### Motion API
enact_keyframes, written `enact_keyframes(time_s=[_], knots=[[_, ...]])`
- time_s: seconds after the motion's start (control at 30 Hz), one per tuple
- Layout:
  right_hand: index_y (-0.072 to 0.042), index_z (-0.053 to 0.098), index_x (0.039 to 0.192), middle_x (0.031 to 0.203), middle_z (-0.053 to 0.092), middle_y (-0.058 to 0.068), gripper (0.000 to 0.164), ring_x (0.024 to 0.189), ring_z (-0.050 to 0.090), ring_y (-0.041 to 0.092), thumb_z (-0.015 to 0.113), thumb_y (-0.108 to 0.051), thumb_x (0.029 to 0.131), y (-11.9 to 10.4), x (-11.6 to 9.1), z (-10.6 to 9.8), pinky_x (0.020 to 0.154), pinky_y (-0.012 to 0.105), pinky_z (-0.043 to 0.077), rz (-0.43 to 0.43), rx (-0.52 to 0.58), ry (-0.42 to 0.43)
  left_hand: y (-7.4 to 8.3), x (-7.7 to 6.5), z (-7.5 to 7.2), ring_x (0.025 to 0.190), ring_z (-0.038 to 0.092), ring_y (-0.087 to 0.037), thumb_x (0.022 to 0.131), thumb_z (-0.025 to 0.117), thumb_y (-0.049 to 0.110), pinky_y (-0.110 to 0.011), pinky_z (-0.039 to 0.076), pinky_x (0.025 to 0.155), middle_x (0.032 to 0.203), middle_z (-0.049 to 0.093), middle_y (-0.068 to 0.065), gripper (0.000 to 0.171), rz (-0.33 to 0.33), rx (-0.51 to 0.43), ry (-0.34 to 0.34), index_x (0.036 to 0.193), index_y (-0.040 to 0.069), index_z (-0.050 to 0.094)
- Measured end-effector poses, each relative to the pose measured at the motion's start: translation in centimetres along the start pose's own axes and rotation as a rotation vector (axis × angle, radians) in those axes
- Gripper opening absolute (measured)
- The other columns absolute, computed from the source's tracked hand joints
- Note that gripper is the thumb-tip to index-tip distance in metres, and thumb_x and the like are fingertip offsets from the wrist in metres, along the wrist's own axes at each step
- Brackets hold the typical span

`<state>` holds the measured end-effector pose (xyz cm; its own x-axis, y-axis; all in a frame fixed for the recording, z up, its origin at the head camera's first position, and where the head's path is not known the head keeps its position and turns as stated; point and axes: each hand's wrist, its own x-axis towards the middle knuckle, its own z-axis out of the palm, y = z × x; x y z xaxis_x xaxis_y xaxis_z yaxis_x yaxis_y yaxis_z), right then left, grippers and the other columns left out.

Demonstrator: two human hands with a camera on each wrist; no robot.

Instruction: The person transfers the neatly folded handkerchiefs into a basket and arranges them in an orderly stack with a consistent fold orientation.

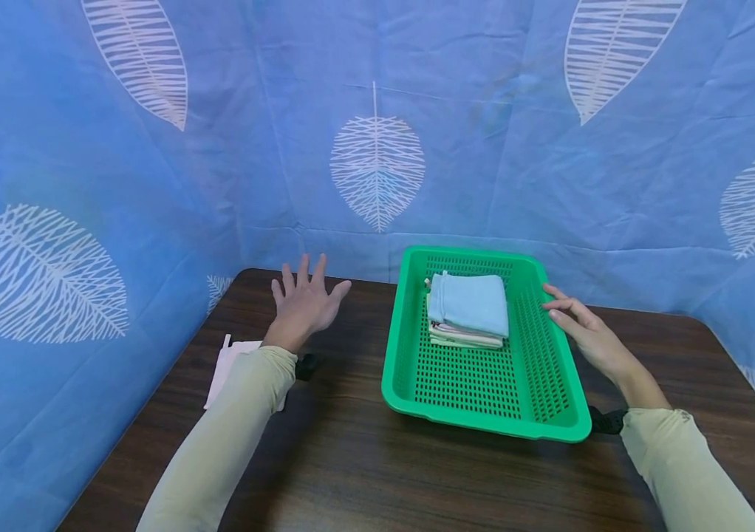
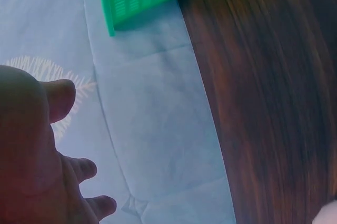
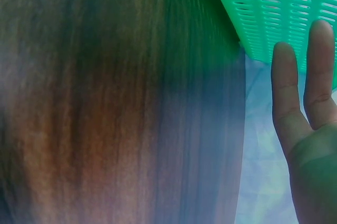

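Observation:
My left hand (image 1: 304, 301) hovers over the back left of the table with its fingers spread, holding nothing. Part of it, a dark silhouette (image 2: 26, 150), shows in the left wrist view. At the right rim of a green perforated basket (image 1: 487, 427), my right hand (image 1: 586, 336) has its fingertips against or very near the edge. Two of its fingers (image 3: 287, 79) look straight beside the basket wall in the right wrist view. Inside the basket lies a stack of folded cloths (image 1: 464, 338), topped by a light blue one (image 1: 470, 303).
A pale pink cloth (image 1: 224, 369) lies at the table's left side, partly hidden by my left forearm. The dark wooden table (image 1: 351, 473) meets a blue leaf-patterned curtain (image 1: 484, 185) behind and at the sides.

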<state>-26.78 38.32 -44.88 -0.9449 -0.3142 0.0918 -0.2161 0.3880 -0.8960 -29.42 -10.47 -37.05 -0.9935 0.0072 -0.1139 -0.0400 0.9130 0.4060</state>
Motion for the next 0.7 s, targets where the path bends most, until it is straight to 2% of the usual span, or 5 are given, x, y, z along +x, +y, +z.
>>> enact_keyframes(time_s=[0.1, 0.23, 0.47, 0.6, 0.7], knots=[[-0.005, 0.044, 0.144, 0.174, 0.003, -0.01, 0.042, 0.159, -0.001, 0.04, 0.038, -0.031, 0.112, 0.0, 0.0, -0.1, 0.093, 0.007, 0.036, 0.008, -0.009, -0.001, -0.6, -0.4, -0.4, 0.156, -0.021, -0.045, 0.105, 0.028, 0.065, -0.067, -0.012, 0.124, 0.173, -0.014, -0.01, 0.078, -0.004, -0.009, -0.002, 0.166, 0.027, -0.004], [-0.005, 0.043, 0.145, 0.174, 0.002, -0.01, 0.043, 0.16, -0.002, 0.039, 0.039, -0.033, 0.112, -0.1, 0.0, 0.0, 0.117, 0.044, 0.032, 0.034, 0.0, -0.002, -1.4, -0.8, -0.8, 0.156, -0.023, -0.045, 0.106, 0.028, 0.064, -0.067, -0.012, 0.124, 0.173, -0.015, -0.011, 0.079, -0.016, -0.02, 0.001, 0.166, 0.026, -0.005], [-0.004, 0.042, 0.145, 0.174, 0.003, -0.009, 0.044, 0.161, -0.002, 0.035, 0.038, -0.034, 0.112, -0.1, 0.0, 0.0, 0.092, 0.004, 0.034, 0.037, 0.002, 0.001, -3.0, -1.4, -1.2, 0.156, -0.021, -0.047, 0.106, 0.027, 0.064, -0.068, -0.012, 0.124, 0.173, -0.014, -0.013, 0.08, -0.049, -0.041, 0.003, 0.166, 0.025, -0.006], [-0.004, 0.042, 0.145, 0.174, 0.002, -0.011, 0.043, 0.16, -0.004, 0.036, 0.038, -0.032, 0.112, -0.2, 0.0, 0.0, 0.092, 0.004, 0.034, 0.013, 0.01, -0.011, -4.0, -1.7, -1.5, 0.155, -0.022, -0.048, 0.106, 0.027, 0.064, -0.069, -0.012, 0.123, 0.172, -0.014, -0.016, 0.08, -0.064, -0.051, 0.015, 0.166, 0.024, -0.007], [-0.004, 0.041, 0.145, 0.174, 0.002, -0.012, 0.044, 0.161, -0.004, 0.033, 0.038, -0.034, 0.112, -0.3, 0.0, 0.0, 0.114, 0.025, 0.032, 0.033, 0.011, -0.006, -4.6, -2.0, -1.5, 0.154, -0.022, -0.048, 0.106, 0.027, 0.064, -0.07, -0.012, 0.122, 0.172, -0.014, -0.017, 0.081, -0.075, -0.059, 0.022, 0.166, 0.023, -0.006]])
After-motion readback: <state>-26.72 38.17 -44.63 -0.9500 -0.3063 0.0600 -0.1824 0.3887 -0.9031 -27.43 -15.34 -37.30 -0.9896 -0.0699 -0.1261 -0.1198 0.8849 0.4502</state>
